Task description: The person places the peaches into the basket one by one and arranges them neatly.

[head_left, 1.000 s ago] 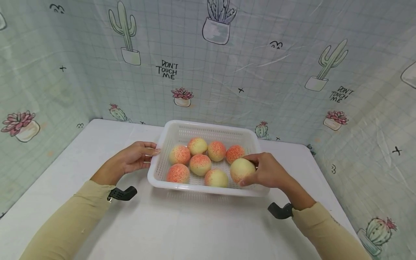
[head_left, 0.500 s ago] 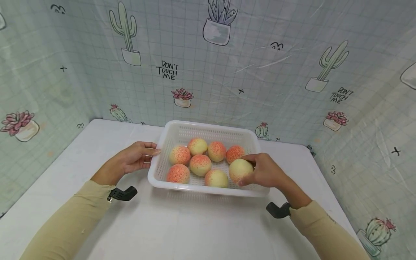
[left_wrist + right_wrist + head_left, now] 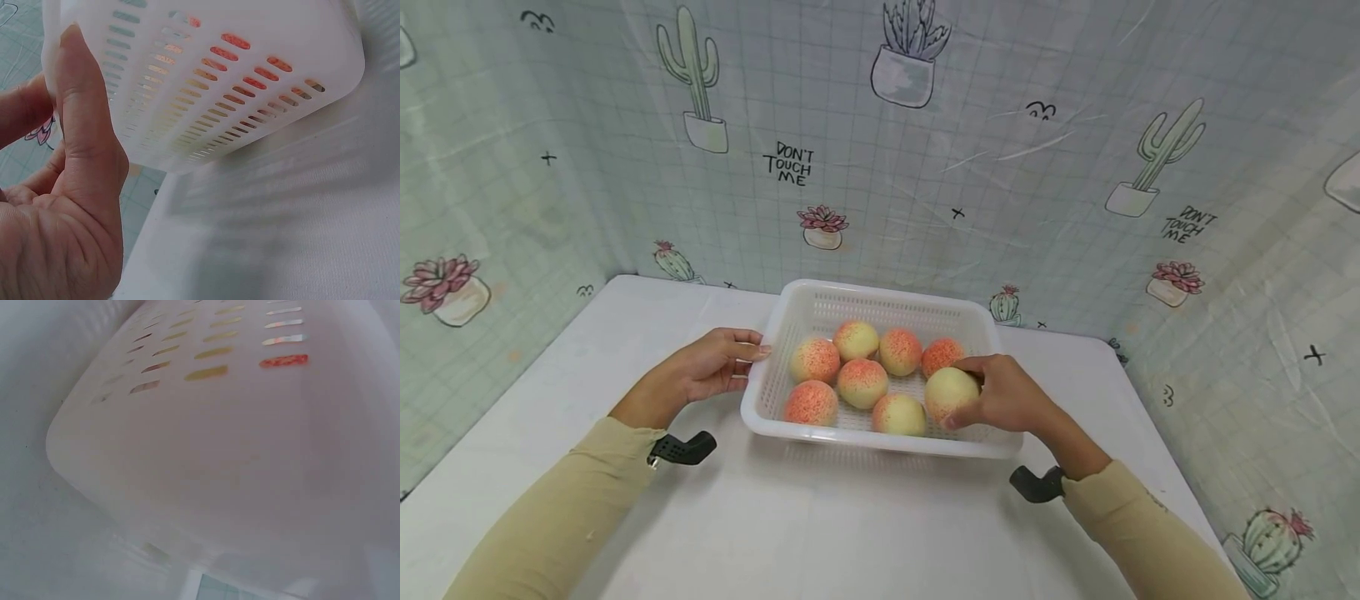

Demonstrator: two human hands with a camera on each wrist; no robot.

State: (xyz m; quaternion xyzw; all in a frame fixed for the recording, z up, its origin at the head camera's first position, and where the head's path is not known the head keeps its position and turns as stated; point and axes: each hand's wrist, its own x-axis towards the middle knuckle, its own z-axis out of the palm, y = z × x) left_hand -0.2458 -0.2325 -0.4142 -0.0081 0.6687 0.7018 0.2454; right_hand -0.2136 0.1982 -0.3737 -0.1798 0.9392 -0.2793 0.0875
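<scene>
A white slotted plastic basket (image 3: 880, 441) holds several peaches, blushed red over yellow. My left hand (image 3: 718, 364) grips its left rim; in the left wrist view the thumb (image 3: 84, 119) lies along the basket's wall (image 3: 244, 19) with fingers on the other side of the rim. At the right end inside the basket, my right hand (image 3: 1003, 393) holds a pale yellow peach (image 3: 950, 395) between thumb and fingers. A red peach (image 3: 942, 357) sits just behind it and a yellow one (image 3: 899, 414) to its left. The right wrist view shows only the basket's outer wall (image 3: 219, 456), the hand hidden.
The basket stands on a white table (image 3: 880, 525), near its back edge. A cactus-print curtain (image 3: 880, 167) hangs behind and at both sides. More peaches, including a red one (image 3: 811, 403) at the front left, fill the left and middle of the basket.
My right hand has shifted slightly left with the pale peach, bringing it nearer the yellow peach at the front. The left hand and basket have stayed in place.
</scene>
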